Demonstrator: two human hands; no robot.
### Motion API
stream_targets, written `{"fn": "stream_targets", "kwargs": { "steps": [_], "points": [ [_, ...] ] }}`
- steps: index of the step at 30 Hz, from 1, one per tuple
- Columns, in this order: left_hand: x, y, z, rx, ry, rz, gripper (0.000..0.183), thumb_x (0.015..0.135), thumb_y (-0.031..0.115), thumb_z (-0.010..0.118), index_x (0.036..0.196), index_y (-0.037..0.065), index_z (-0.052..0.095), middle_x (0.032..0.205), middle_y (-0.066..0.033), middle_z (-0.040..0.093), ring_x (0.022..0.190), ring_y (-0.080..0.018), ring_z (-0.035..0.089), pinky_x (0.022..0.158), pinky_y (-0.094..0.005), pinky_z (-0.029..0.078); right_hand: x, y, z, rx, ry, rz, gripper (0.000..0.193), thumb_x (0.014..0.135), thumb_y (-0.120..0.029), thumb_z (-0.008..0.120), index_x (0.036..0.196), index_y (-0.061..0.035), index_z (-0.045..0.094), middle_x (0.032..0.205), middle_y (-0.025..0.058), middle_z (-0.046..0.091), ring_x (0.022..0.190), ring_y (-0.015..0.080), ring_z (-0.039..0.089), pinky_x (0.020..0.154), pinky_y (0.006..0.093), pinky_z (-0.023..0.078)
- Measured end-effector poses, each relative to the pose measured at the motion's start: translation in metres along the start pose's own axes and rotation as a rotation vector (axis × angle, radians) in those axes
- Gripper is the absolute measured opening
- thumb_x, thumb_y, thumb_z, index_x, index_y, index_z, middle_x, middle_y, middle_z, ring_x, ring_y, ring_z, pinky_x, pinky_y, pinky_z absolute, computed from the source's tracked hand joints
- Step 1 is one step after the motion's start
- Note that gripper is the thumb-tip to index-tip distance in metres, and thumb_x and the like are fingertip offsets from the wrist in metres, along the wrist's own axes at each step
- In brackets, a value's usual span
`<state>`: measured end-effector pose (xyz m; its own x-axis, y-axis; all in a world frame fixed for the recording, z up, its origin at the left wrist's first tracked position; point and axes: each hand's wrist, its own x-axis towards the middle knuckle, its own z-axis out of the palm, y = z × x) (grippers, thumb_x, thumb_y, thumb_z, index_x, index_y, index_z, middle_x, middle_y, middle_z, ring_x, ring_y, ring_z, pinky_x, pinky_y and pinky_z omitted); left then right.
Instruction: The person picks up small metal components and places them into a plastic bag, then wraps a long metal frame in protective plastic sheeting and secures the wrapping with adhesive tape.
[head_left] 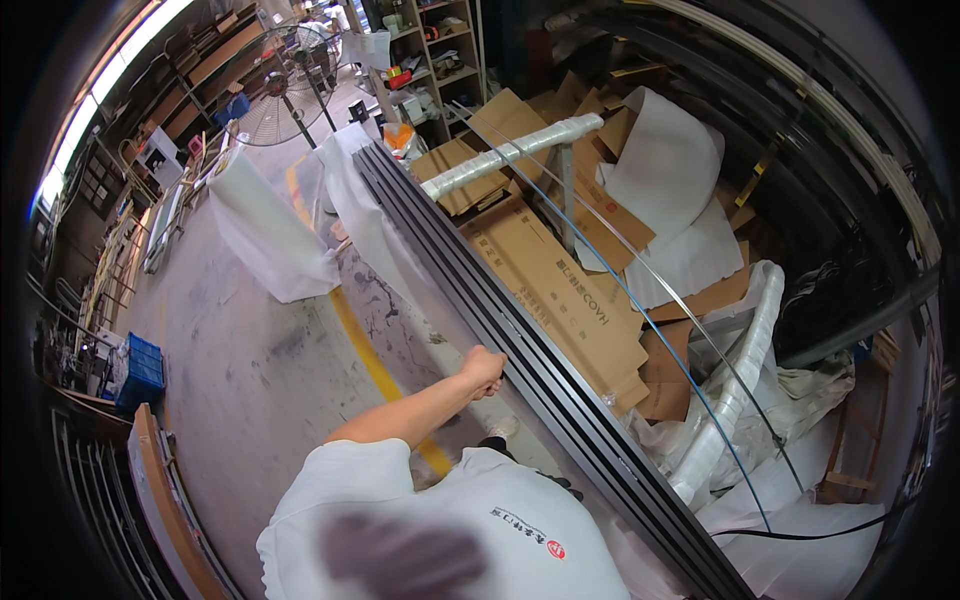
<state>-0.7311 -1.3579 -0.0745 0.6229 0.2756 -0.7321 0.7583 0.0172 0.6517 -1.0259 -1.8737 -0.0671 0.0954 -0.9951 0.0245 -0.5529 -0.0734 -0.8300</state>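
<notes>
My left hand [484, 370] is closed in a fist at the left edge of a bundle of long dark metal profiles [548, 375]. Whatever its curled fingers grip, if anything, is too hidden to name. The profiles lie side by side, running from the upper middle down to the lower right. White foam wrap [352, 185] hangs from their far end and shows along their left side. Neither my right hand nor its forearm can be seen.
Right of the profiles lie a flattened cardboard box [560, 290], white foam sheets [668, 150] and film-wrapped rack bars [740, 390]. Blue strapping [655, 320] crosses above them. A foam-covered piece [270, 230], a floor fan [275, 85] and a blue crate [140, 370] stand left.
</notes>
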Motion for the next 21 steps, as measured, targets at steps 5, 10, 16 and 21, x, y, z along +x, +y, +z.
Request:
{"fn": "stream_targets", "kwargs": {
  "steps": [5,10,16,21],
  "points": [
    [-0.011,0.000,-0.003,-0.109,0.026,-0.004,0.030,0.096,0.014,0.056,0.073,-0.003,0.047,0.061,-0.0170,0.054,0.047,-0.0229,0.052,0.039,-0.0377,0.038,-0.004,-0.010,0.010,-0.075,0.017,-0.064,0.049,0.098,-0.033,0.056,0.115,0.0125,0.053,0.092,0.0248,0.060,0.073,0.0362,0.054,0.062,0.0488,0.042],
    [0.012,-0.013,-0.008,-0.153,-0.046,-0.045,0.030,0.095,0.016,0.056,0.076,-0.005,0.049,0.063,-0.0196,0.055,0.047,-0.0249,0.053,0.040,-0.0378,0.041,-0.009,-0.013,0.000,-0.149,0.101,-0.149,0.059,0.097,-0.040,0.059,0.121,0.0128,0.052,0.098,0.0285,0.060,0.080,0.0422,0.055,0.068,0.0534,0.044],
    [0.011,-0.016,-0.009,-0.146,-0.122,-0.022,0.039,0.094,0.025,0.060,0.079,-0.011,0.051,0.068,-0.0234,0.059,0.048,-0.0269,0.056,0.041,-0.0385,0.046,0.002,-0.005,-0.045,-0.416,0.417,-0.536,0.070,0.096,-0.047,0.063,0.129,0.0131,0.050,0.106,0.0329,0.060,0.089,0.0494,0.057,0.076,0.0589,0.046],
    [-0.005,-0.019,-0.009,-0.060,-0.126,-0.076,0.047,0.096,0.029,0.057,0.081,-0.015,0.056,0.071,-0.0246,0.063,0.051,-0.0284,0.060,0.045,-0.0403,0.052,0.025,-0.005,0.005,-0.310,-0.127,-0.840,0.044,0.100,-0.023,0.059,0.130,0.0094,0.057,0.115,0.0224,0.069,0.103,0.0321,0.068,0.090,0.0394,0.053]
  ]
}}
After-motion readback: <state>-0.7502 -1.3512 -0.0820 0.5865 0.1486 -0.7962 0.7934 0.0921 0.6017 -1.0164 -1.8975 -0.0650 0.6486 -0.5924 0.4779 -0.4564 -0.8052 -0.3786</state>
